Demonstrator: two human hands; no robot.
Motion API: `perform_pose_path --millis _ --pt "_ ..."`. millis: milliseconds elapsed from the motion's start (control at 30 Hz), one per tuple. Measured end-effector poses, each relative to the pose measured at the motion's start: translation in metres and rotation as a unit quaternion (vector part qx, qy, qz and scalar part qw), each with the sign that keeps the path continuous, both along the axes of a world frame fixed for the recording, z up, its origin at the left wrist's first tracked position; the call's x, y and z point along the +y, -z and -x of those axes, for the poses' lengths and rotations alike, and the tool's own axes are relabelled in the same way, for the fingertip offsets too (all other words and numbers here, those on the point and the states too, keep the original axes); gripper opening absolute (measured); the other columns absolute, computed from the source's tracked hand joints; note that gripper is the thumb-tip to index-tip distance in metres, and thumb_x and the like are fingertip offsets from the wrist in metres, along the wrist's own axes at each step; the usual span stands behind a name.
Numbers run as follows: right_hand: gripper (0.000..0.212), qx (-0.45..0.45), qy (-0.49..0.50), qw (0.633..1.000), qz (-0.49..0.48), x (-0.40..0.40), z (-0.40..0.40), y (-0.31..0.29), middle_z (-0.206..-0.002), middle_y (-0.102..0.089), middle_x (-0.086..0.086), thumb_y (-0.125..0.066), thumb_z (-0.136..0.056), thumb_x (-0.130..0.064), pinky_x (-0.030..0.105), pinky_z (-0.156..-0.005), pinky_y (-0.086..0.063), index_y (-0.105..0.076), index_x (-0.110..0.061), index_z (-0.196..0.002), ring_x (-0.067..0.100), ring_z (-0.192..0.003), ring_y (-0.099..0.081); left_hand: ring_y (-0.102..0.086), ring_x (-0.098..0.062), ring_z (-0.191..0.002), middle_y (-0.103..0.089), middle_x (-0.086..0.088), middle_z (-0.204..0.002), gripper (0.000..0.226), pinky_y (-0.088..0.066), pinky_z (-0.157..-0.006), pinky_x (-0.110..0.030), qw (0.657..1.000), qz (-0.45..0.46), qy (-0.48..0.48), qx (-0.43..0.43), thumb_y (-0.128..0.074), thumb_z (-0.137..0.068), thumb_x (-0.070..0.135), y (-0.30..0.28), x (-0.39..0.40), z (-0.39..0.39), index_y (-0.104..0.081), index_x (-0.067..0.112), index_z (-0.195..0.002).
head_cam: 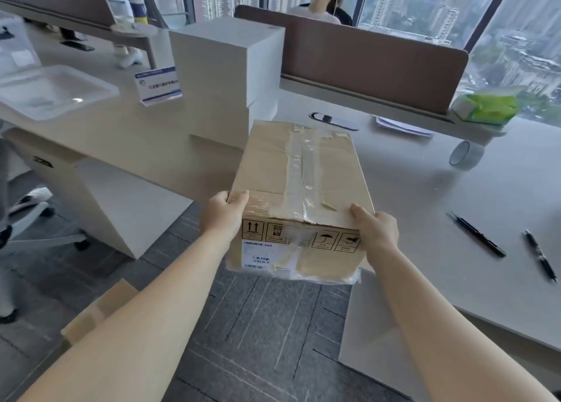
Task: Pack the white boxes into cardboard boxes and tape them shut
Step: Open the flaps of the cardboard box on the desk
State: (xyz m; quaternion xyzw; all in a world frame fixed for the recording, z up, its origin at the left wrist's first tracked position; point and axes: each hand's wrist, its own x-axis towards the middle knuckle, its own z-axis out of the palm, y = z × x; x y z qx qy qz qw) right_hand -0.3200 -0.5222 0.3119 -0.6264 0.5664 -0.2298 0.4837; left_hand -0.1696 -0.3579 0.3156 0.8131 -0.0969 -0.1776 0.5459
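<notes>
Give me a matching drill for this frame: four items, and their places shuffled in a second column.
Items:
1. cardboard box
2. tape roll
3. pens
4. white boxes

Places:
A. stacked on the desk behind the cardboard box
B. lying on the desk at the right, near its front edge
C. held between the left hand and right hand, top seam taped
D. on the desk below the green pack, on its edge

Pairs: 1-C, 2-D, 3-B, 4-A
</notes>
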Motion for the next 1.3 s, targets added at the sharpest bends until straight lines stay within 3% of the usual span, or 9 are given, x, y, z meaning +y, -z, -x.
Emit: perform_pose_path --millis 133,300,433,567,667,800,933,1000,1300 --pt "0.026 -0.021 0.001 1.000 -0.019 -0.023 0.000 0.010 -0.072 -0.055 0.000 -0.059 -0.085 -0.035 0.033 -0.071 -0.044 -0.057 -0.008 -0.086 0.025 -0.078 -0.055 -0.047 -0.023 -0.087 -0.050 0.003 -0.076 0.018 -0.036 -0.073 -0.029 1.000 -0.007 -0.002 0.018 -0.045 -0.096 0.032 0.011 -0.027 0.001 -0.049 0.015 -0.096" --pt "0.032 -0.059 0.009 0.998 -0.023 -0.053 -0.003 0.013 -0.099 -0.058 0.010 -0.060 -0.085 -0.028 0.029 -0.059 -0.043 -0.052 -0.003 -0.105 0.024 -0.082 -0.054 -0.043 -0.016 -0.070 -0.045 0.002 -0.079 0.029 -0.032 -0.057 -0.025 0.998 -0.005 -0.039 0.052 -0.037 -0.098 0.025 0.007 -0.061 0.005 -0.045 0.008 -0.119" --pt "0.053 -0.071 0.097 0.992 -0.031 -0.061 0.002 0.014 -0.122 -0.056 0.015 -0.068 -0.078 -0.029 0.041 -0.094 -0.047 -0.049 -0.001 -0.119 0.030 -0.112 -0.054 -0.040 -0.028 -0.130 -0.032 -0.004 -0.150 0.052 -0.036 -0.102 -0.040 0.997 0.014 0.001 0.075 -0.029 -0.102 0.021 -0.002 -0.092 0.029 -0.010 0.024 -0.150" --pt "0.055 -0.107 0.016 0.988 -0.112 -0.056 0.001 0.009 -0.124 -0.054 0.015 -0.061 -0.087 -0.030 0.033 -0.081 -0.043 -0.044 0.003 -0.127 0.024 -0.093 -0.054 -0.053 -0.020 -0.105 -0.016 0.001 -0.157 0.061 -0.048 -0.088 -0.040 0.991 0.015 0.072 0.114 -0.032 -0.101 0.024 -0.004 -0.119 0.052 0.006 0.035 -0.148" --pt "0.064 -0.132 -0.018 0.982 -0.138 -0.057 -0.004 0.006 -0.128 -0.054 0.017 -0.060 -0.088 -0.033 0.037 -0.086 -0.044 -0.040 0.004 -0.136 0.031 -0.108 -0.055 -0.043 -0.027 -0.128 -0.020 0.002 -0.156 0.069 -0.042 -0.103 -0.048 0.984 0.007 0.123 0.126 -0.044 -0.097 0.024 0.002 -0.131 0.062 0.000 0.037 -0.148" --pt "0.057 -0.096 -0.031 0.988 -0.120 -0.071 -0.005 0.008 -0.103 -0.061 0.012 -0.065 -0.084 -0.032 0.026 -0.059 -0.041 -0.048 0.003 -0.126 0.019 -0.074 -0.055 -0.031 -0.023 -0.139 -0.025 0.002 -0.154 0.066 -0.031 -0.112 -0.042 0.980 -0.018 0.187 0.066 -0.049 -0.095 0.024 0.004 -0.131 0.061 -0.012 0.032 -0.149" --pt "0.014 -0.067 -0.048 0.992 -0.091 -0.086 -0.003 0.004 -0.069 -0.047 0.006 -0.059 -0.089 -0.019 0.025 -0.053 -0.032 -0.052 -0.007 -0.089 0.016 -0.060 -0.042 -0.030 -0.025 -0.139 -0.031 -0.006 -0.151 0.055 -0.027 -0.111 -0.038 0.975 -0.090 0.193 -0.064 -0.054 -0.093 0.024 0.002 -0.124 0.037 -0.033 0.020 -0.144" --pt "0.018 -0.044 -0.066 0.994 -0.078 -0.098 -0.001 0.000 -0.062 -0.039 0.003 -0.056 -0.091 -0.016 0.023 -0.051 -0.027 -0.047 -0.010 -0.077 0.013 -0.053 -0.033 -0.027 -0.027 -0.139 -0.029 -0.009 -0.150 0.057 -0.024 -0.113 -0.039 0.967 -0.126 0.190 -0.117 -0.056 -0.092 0.025 -0.001 -0.127 0.023 -0.034 0.018 -0.143" --pt "0.020 0.146 -0.037 0.982 0.111 -0.156 0.009 -0.010 -0.093 -0.059 0.013 -0.044 -0.094 -0.012 0.026 -0.070 -0.031 -0.061 -0.004 -0.087 0.028 -0.088 -0.049 -0.011 -0.023 -0.145 -0.021 0.000 -0.156 0.062 -0.015 -0.116 -0.039 0.791 -0.302 0.390 -0.362 -0.051 -0.090 0.043 -0.012 -0.176 -0.028 -0.029 0.028 -0.145"
